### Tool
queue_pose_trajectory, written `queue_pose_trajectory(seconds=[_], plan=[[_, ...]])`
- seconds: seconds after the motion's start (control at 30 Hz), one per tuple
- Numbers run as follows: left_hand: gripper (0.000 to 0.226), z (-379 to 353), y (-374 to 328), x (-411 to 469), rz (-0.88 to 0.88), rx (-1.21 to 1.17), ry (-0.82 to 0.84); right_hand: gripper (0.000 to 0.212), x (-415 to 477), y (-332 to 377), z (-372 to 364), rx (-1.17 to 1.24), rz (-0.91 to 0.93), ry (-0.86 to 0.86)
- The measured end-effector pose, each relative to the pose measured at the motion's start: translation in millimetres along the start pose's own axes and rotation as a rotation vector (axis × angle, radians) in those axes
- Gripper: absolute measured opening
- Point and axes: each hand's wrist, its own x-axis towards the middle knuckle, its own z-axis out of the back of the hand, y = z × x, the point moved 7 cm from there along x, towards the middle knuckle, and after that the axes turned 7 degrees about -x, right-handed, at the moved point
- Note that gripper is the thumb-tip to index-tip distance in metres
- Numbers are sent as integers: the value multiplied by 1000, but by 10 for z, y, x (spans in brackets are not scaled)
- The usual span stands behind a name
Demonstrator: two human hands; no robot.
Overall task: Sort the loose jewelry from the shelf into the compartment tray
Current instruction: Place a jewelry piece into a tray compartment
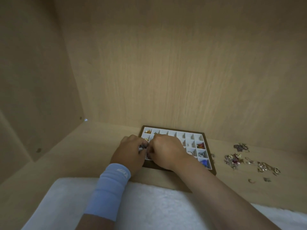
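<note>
Silver piece [142,147] pinched by left hand [130,153] over tray [209,155], right hand [166,151] fingers hidden, can't tell its grip; fumble and it lands in wrong cell

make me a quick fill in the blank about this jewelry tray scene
1. The loose jewelry lies on the shelf to the ___ of the tray.
2. The blue wristband is on the ___ wrist.
3. The piece in the tray's near right corner compartment is ___.

Missing words: right, left, blue.
</note>
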Motion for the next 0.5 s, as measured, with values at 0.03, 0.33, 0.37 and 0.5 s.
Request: queue_pose_trajectory(seconds=[0.03, 0.33, 0.37, 0.5], plan=[[18, -11, -3, -2, 3, 11, 1, 21, 15, -1, -25, 0, -8, 13], [17, -55, -136, -64, -58, 95, -33, 15, -223, -497, 254, 300, -151, -16], [17, -84, -179, -71, -77, 70, -35, 14, -289, -639, 304, 322, -184, -29], [15, -399, -599, -103, -180, -72, 48, 10, -601, -1277, 403, 311, -326, -63]])
